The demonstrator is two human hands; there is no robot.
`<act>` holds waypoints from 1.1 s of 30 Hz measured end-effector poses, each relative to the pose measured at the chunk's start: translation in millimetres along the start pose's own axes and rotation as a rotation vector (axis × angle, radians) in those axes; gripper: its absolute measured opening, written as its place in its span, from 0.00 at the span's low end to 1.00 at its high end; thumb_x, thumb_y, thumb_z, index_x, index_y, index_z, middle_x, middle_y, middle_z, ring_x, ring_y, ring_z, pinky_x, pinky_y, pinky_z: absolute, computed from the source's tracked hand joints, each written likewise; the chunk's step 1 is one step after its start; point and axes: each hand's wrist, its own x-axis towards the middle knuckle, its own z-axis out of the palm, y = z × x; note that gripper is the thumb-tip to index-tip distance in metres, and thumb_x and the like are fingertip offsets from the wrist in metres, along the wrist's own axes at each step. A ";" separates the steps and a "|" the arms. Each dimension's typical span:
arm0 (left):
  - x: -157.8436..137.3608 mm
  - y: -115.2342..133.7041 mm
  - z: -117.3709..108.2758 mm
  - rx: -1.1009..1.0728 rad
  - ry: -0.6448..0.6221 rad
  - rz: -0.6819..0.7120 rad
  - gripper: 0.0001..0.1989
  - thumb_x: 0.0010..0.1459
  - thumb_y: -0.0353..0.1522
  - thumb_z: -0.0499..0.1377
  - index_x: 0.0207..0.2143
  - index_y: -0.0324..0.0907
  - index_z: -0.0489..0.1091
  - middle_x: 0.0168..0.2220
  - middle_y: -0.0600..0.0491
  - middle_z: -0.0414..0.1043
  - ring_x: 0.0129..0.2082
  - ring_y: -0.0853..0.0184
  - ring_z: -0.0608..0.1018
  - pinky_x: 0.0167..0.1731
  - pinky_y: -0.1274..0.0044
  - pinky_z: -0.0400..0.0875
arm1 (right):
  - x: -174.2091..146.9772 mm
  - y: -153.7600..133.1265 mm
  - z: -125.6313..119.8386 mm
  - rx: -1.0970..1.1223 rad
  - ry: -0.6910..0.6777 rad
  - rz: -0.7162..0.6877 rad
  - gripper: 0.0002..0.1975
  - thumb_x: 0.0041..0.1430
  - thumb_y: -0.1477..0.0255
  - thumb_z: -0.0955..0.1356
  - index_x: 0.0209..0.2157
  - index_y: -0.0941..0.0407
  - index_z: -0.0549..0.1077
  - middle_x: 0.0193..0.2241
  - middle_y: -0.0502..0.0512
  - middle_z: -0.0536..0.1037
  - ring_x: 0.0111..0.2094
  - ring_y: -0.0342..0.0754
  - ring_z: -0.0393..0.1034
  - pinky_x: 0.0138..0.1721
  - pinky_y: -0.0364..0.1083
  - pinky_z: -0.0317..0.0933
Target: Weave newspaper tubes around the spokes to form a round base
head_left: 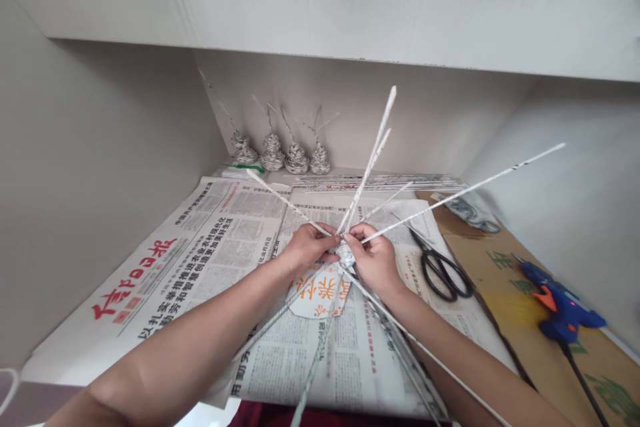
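Rolled newspaper sticks (367, 173) radiate in several directions from a small woven base (346, 253) held low over the newspaper. My left hand (315, 243) pinches the sticks at the left of the centre, fingers closed. From the right, my right hand (373, 253) grips the same centre, thumb and fingertips pressed on a stick. Some sticks point up and away, one reaches far right, and others run down toward my body between my forearms. Below my hands lies a round white piece with orange characters (317, 297). My fingers partly hide the woven centre.
Newspaper sheets (200, 267) cover the work surface. Black-handled scissors (440, 270) lie right of my hand, and a blue glue gun (565, 307) rests on cardboard (505, 280). Several woven gourd shapes (297, 157) stand at the back, near loose paper sticks (400, 181). A crumpled bundle (473, 213) lies back right.
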 end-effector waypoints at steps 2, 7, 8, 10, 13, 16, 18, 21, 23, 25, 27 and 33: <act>0.3 0.2 0.3 0.002 0.003 -0.006 0.16 0.39 0.32 0.70 0.31 0.37 0.69 0.23 0.55 0.70 0.21 0.74 0.74 0.23 0.81 0.74 | 0.2 1.6 0.5 0.008 0.006 -0.003 0.07 0.54 0.65 0.67 0.28 0.54 0.70 0.22 0.47 0.71 0.22 0.43 0.63 0.25 0.42 0.56; -0.6 3.0 0.5 0.043 -0.020 0.019 0.15 0.39 0.30 0.70 0.29 0.36 0.71 0.21 0.56 0.68 0.21 0.74 0.73 0.24 0.80 0.75 | 0.1 2.0 0.5 0.000 0.001 0.000 0.06 0.53 0.65 0.68 0.29 0.53 0.71 0.23 0.48 0.73 0.23 0.43 0.64 0.26 0.42 0.57; -0.7 3.4 0.3 0.047 -0.020 0.021 0.15 0.38 0.30 0.70 0.29 0.36 0.71 0.21 0.56 0.69 0.21 0.74 0.73 0.24 0.80 0.75 | 0.2 1.2 0.4 0.004 0.000 0.007 0.06 0.53 0.65 0.68 0.30 0.53 0.71 0.23 0.48 0.73 0.23 0.44 0.64 0.26 0.42 0.57; -1.1 4.1 -0.3 0.056 -0.022 0.008 0.14 0.39 0.30 0.70 0.30 0.36 0.71 0.21 0.56 0.70 0.21 0.73 0.74 0.24 0.81 0.74 | 0.7 -0.7 0.0 0.015 0.001 0.025 0.07 0.52 0.65 0.68 0.31 0.53 0.72 0.23 0.48 0.73 0.24 0.44 0.65 0.26 0.42 0.58; -2.1 4.9 -0.8 0.082 -0.019 -0.005 0.14 0.39 0.28 0.70 0.30 0.36 0.71 0.20 0.56 0.70 0.20 0.73 0.75 0.22 0.82 0.73 | 1.6 -2.0 -0.7 0.029 0.002 0.020 0.08 0.51 0.64 0.68 0.30 0.54 0.72 0.24 0.49 0.74 0.24 0.44 0.65 0.27 0.42 0.58; -3.2 5.2 -0.4 0.085 -0.020 0.006 0.13 0.40 0.26 0.69 0.30 0.35 0.71 0.20 0.55 0.71 0.20 0.73 0.75 0.22 0.83 0.73 | 2.2 -0.5 -1.4 0.045 0.017 0.026 0.08 0.50 0.65 0.69 0.28 0.55 0.72 0.24 0.49 0.74 0.23 0.43 0.65 0.26 0.42 0.58; -3.4 5.3 0.0 0.079 -0.019 0.002 0.12 0.40 0.25 0.69 0.29 0.35 0.71 0.20 0.55 0.71 0.20 0.73 0.75 0.22 0.83 0.73 | 2.7 1.1 -1.6 0.053 0.040 0.040 0.08 0.49 0.64 0.70 0.27 0.55 0.73 0.23 0.50 0.74 0.23 0.43 0.65 0.25 0.42 0.58; -3.0 5.6 0.7 0.055 -0.016 -0.006 0.11 0.40 0.24 0.68 0.29 0.34 0.71 0.21 0.55 0.71 0.21 0.73 0.75 0.23 0.82 0.74 | 4.3 2.1 -1.9 0.091 0.050 0.067 0.10 0.47 0.64 0.71 0.28 0.56 0.75 0.22 0.51 0.75 0.23 0.44 0.66 0.25 0.43 0.60; -2.5 6.1 1.1 0.028 -0.012 -0.018 0.11 0.40 0.23 0.68 0.28 0.34 0.71 0.21 0.54 0.71 0.21 0.73 0.75 0.24 0.82 0.74 | 5.8 1.5 -2.2 0.138 0.042 0.110 0.12 0.47 0.63 0.71 0.30 0.57 0.77 0.22 0.52 0.75 0.22 0.44 0.67 0.23 0.43 0.61; -1.9 6.5 1.5 0.009 0.001 -0.034 0.11 0.40 0.22 0.68 0.28 0.34 0.71 0.21 0.54 0.72 0.20 0.73 0.75 0.23 0.82 0.74 | 6.9 0.4 -2.6 0.166 0.038 0.149 0.14 0.47 0.63 0.71 0.33 0.58 0.78 0.22 0.52 0.76 0.22 0.45 0.68 0.22 0.43 0.61; -1.4 6.5 2.0 -0.007 0.018 -0.032 0.10 0.40 0.22 0.67 0.28 0.34 0.71 0.21 0.54 0.72 0.21 0.73 0.75 0.23 0.82 0.73 | 7.3 -0.9 -2.9 0.151 0.042 0.142 0.13 0.49 0.65 0.70 0.35 0.57 0.78 0.23 0.53 0.77 0.23 0.46 0.69 0.22 0.43 0.62; -1.4 5.4 2.5 -0.036 0.037 -0.010 0.11 0.39 0.21 0.68 0.27 0.34 0.72 0.23 0.53 0.74 0.23 0.72 0.76 0.25 0.81 0.74 | 4.9 -3.4 -3.1 0.046 0.042 0.096 0.10 0.50 0.70 0.68 0.34 0.56 0.79 0.27 0.54 0.79 0.28 0.49 0.72 0.27 0.45 0.63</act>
